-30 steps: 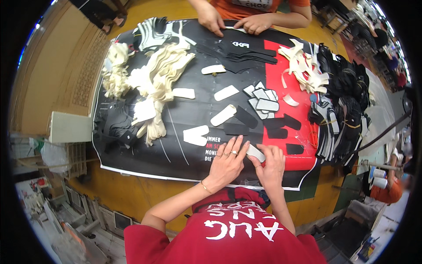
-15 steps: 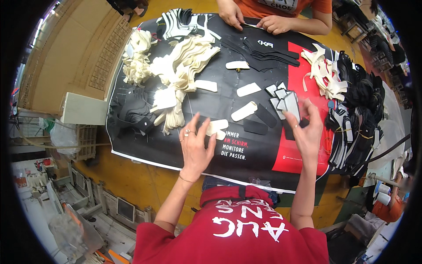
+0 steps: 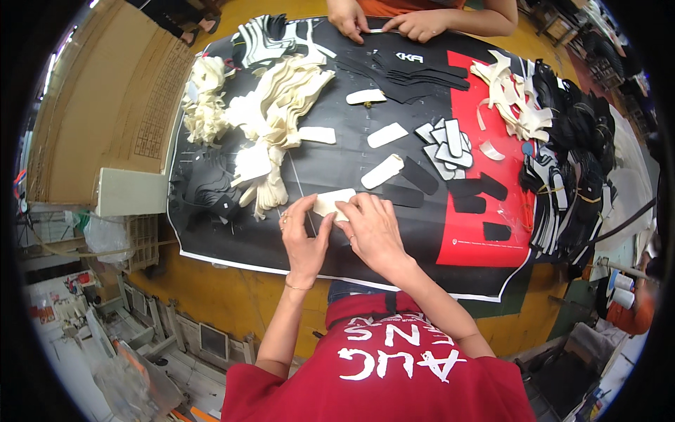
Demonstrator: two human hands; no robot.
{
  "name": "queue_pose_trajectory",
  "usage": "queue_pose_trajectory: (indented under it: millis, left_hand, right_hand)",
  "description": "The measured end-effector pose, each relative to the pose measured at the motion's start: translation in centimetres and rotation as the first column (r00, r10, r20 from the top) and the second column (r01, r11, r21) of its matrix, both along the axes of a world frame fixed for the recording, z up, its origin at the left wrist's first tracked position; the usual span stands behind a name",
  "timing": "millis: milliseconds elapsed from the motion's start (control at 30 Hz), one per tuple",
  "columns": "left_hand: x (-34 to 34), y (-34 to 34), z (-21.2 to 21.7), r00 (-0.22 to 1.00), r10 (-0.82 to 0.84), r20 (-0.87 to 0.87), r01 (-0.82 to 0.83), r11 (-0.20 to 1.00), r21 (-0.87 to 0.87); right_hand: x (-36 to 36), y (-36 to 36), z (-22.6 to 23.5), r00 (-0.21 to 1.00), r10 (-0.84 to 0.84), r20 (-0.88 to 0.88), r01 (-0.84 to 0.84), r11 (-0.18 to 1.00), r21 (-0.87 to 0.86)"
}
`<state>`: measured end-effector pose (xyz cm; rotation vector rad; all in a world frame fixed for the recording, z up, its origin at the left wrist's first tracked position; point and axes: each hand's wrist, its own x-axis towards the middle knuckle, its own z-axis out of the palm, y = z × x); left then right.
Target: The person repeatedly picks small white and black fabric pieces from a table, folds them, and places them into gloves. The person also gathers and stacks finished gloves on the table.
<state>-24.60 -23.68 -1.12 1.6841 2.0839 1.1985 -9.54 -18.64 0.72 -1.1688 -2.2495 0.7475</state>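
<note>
Between my hands, near the table's front edge, is a small cream fabric piece point(image 3: 333, 200). My left hand point(image 3: 302, 238) pinches its left end between thumb and fingers. My right hand point(image 3: 376, 231) has its fingertips closed on the right end, partly covering it. Just beyond lie a cream rounded tab point(image 3: 382, 171) and a black fabric strip point(image 3: 420, 176). Another cream tab point(image 3: 387, 134) lies farther back. To the right is a loose pile of white, black-edged pieces point(image 3: 450, 146), and several black pieces point(image 3: 466, 187) lie in front of it.
Cream fabric stacks point(image 3: 281, 98) and dark cut pieces point(image 3: 212, 184) cover the table's left. On the right are cream offcuts point(image 3: 517, 105) and bundled black-and-white pieces point(image 3: 562, 190). Across the table, a co-worker's hands point(image 3: 415, 24) work at the far edge. A large cardboard box point(image 3: 98, 105) stands left.
My right hand has moved left from the white, black-edged pieces to the cream piece by my left hand. Those pieces now lie spread in a pile. Both hands have closed on the cream piece.
</note>
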Motion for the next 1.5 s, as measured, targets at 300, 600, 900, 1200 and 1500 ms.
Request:
queue_pose_trajectory:
  millis: [300, 600, 900, 1200, 1500]
  left_hand:
    - [-0.5, -1.1, 2.0, 0.879, -0.017, 0.477, 0.065, 0.994, -0.085]
    - [2.1, -1.6, 5.5, 0.322, 0.05, 0.945, 0.375, 0.91, -0.176]
    - [5.8, -0.8, 5.8, 0.307, -0.187, 0.933, 0.473, 0.881, 0.02]
    - [6.1, -0.7, 6.4, 0.308, -0.18, 0.934, 0.486, 0.874, 0.009]
    - [6.6, -0.7, 6.5, 0.386, -0.181, 0.905, 0.427, 0.904, -0.001]
  right_hand:
    - [1.2, 0.4, 1.5, 0.969, -0.003, -0.248, -0.096, 0.918, -0.384]
    - [6.6, -0.6, 4.9, 0.936, -0.222, -0.271, 0.204, 0.974, -0.096]
    - [8.0, -3.3, 6.9, 0.946, -0.158, -0.283, 0.119, 0.982, -0.149]
    - [9.2, -3.4, 7.8, 0.966, -0.098, -0.241, 0.024, 0.956, -0.291]
    - [9.5, -3.4, 7.8, 0.953, -0.131, -0.274, 0.03, 0.938, -0.346]
